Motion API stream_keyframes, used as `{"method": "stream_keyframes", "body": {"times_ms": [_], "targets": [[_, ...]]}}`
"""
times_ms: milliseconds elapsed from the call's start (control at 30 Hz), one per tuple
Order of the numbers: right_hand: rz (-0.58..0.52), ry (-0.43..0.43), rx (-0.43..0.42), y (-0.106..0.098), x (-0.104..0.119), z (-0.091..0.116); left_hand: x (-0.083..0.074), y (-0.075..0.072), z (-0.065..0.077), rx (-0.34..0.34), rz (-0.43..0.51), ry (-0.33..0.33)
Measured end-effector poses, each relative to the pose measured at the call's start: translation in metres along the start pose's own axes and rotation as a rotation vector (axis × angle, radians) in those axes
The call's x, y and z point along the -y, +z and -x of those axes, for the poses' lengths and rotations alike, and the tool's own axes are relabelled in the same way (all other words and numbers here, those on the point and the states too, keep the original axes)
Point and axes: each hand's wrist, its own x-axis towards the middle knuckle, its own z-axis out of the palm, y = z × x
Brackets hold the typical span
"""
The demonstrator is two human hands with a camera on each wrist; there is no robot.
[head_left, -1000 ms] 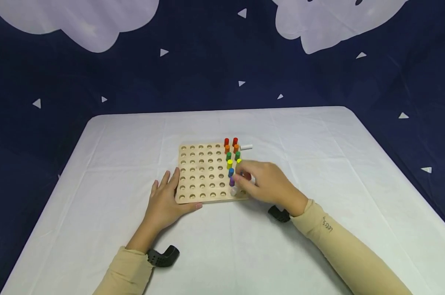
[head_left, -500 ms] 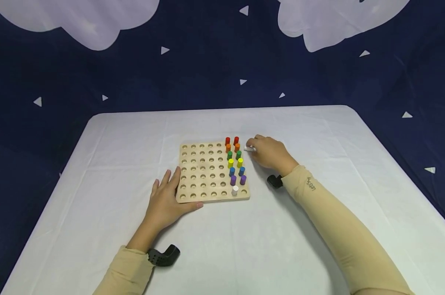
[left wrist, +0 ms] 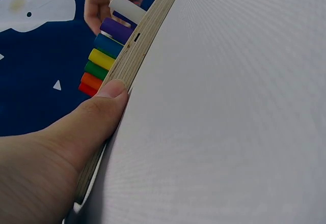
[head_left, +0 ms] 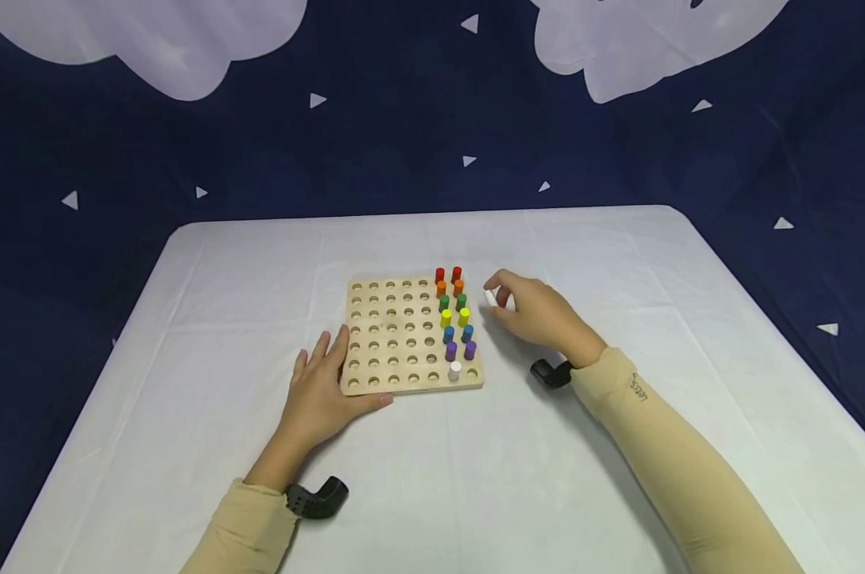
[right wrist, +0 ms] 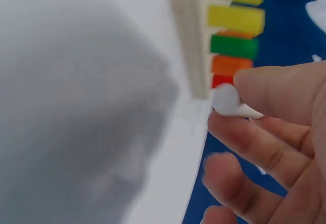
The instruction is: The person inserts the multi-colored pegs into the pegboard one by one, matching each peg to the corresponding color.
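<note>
A square wooden pegboard [head_left: 402, 336] lies on the table. Along its front edge runs the thumb of my left hand [head_left: 319, 402], while the other fingers, straight and spread, rest by its left side. Right of the board, my right hand [head_left: 541, 317] pinches a white peg [right wrist: 225, 100] between thumb and fingers. Another white peg [head_left: 454, 371] stands in the front row. Behind it are pairs of purple [head_left: 450, 351], blue [head_left: 449, 335], yellow [head_left: 446, 319], green [head_left: 444, 304], orange [head_left: 442, 289] and red [head_left: 440, 276] pegs, upright in the two rightmost columns.
A white cloth covers the table [head_left: 260, 279]. Behind it hangs a dark blue backdrop [head_left: 403, 127] with white clouds and triangles. Rows of bare holes fill the board's left part. A black wrist camera [head_left: 319, 498] sits at my left wrist, another [head_left: 551, 373] at my right.
My right hand has gone from over the board to the white peg lying at its far right, picked it up, and come slightly nearer. The left hand stays in place.
</note>
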Motion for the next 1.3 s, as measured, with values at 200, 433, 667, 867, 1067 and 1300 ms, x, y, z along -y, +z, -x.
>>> {"method": "stream_keyframes", "body": {"times_ms": [200, 433, 667, 867, 1067, 1300], "targets": [[-0.069, -0.056, -0.049, -0.005, 0.011, 0.025, -0.001, -0.001, 0.000, -0.002, -0.005, -0.006], [-0.180, -0.104, -0.045, -0.001, 0.020, 0.052, -0.001, 0.000, 0.000, -0.002, -0.004, 0.000], [-0.198, -0.146, -0.052, 0.010, 0.028, 0.065, -0.002, -0.001, 0.000, -0.006, -0.011, -0.005], [-0.105, -0.171, -0.039, 0.018, 0.034, 0.065, -0.003, -0.001, 0.001, -0.004, -0.007, -0.005], [-0.028, -0.207, -0.043, 0.023, 0.037, 0.062, -0.002, -0.001, 0.001, -0.009, -0.006, -0.006], [0.014, -0.272, -0.042, 0.030, 0.038, 0.061, -0.002, 0.000, 0.000, -0.009, -0.006, -0.001]]}}
